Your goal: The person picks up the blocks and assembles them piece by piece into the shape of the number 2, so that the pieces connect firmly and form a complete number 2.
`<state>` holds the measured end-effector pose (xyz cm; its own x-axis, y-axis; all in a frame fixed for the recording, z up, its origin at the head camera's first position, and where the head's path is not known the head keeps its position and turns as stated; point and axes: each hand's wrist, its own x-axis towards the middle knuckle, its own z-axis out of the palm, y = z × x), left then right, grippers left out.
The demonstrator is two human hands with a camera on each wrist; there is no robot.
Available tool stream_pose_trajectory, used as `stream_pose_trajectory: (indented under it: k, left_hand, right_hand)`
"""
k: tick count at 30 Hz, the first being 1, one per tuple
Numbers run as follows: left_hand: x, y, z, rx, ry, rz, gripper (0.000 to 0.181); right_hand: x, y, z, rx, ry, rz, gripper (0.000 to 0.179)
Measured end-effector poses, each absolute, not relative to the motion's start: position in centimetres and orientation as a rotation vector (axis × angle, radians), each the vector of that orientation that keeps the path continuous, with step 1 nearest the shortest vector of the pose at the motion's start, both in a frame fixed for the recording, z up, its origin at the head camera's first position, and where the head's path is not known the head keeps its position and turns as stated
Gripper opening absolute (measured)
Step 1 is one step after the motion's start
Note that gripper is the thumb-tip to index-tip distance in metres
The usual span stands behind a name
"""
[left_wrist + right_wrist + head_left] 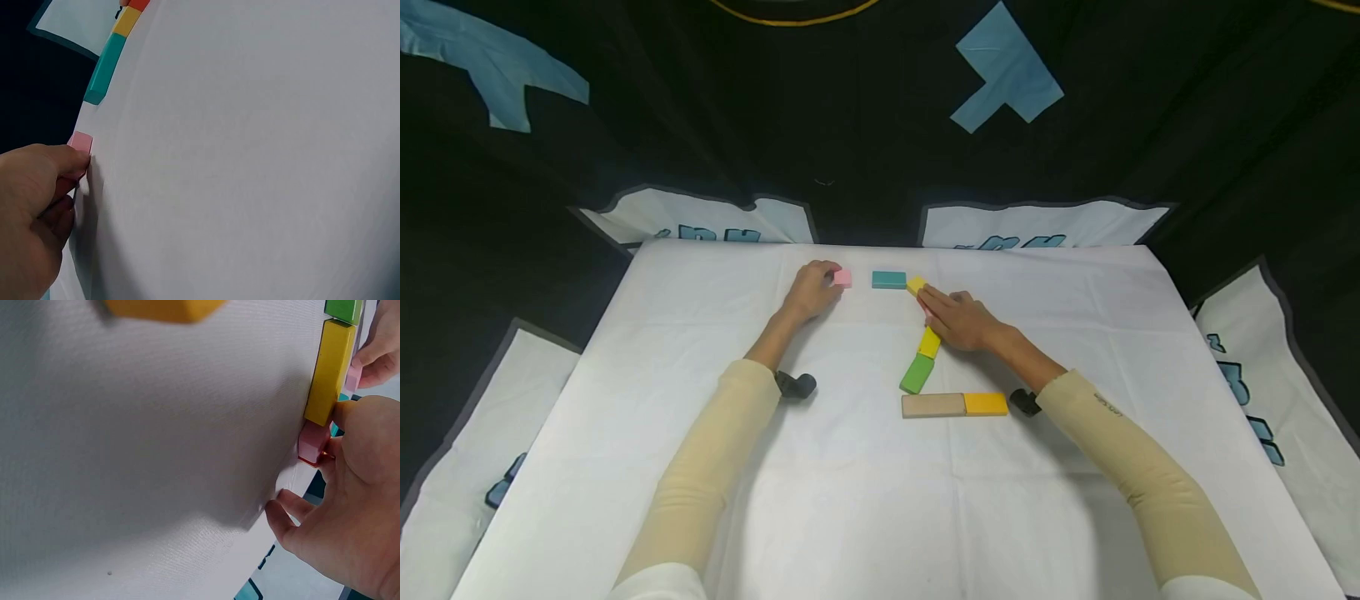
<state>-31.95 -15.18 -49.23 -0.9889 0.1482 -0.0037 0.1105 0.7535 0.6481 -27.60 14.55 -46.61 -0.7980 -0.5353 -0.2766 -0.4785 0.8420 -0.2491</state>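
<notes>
Near the far edge of the table, my left hand point(812, 289) pinches a small pink block point(843, 278) between thumb and fingertips. The left wrist view also shows this pink block point(81, 141) in the fingers. A teal block point(889, 280) lies just to its right, apart from it. My right hand point(961, 319) pinches another pink block point(314, 441) in a curved row, its other fingers extended. That row runs from the teal block through a small yellow block point(915, 285), a red block mostly hidden by the hand, the held pink block, a longer yellow block point(929, 342) and a green block point(917, 373).
Below the green block lie a beige wooden block point(933, 406) and an orange-yellow block point(986, 404), end to end. The white cloth-covered table point(850, 500) ends just beyond the teal block. A dark curtain point(865, 150) hangs behind.
</notes>
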Motion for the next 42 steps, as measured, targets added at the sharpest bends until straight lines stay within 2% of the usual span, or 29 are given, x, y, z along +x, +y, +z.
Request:
stream_pose_trajectory:
  k: [42]
  left_hand:
    - [-32.4,-12.6,-49.5,0.303,2.898,1.049,0.041]
  right_hand:
    - [-27.8,14.7,-46.9,-0.819,2.691,-0.280,0.060]
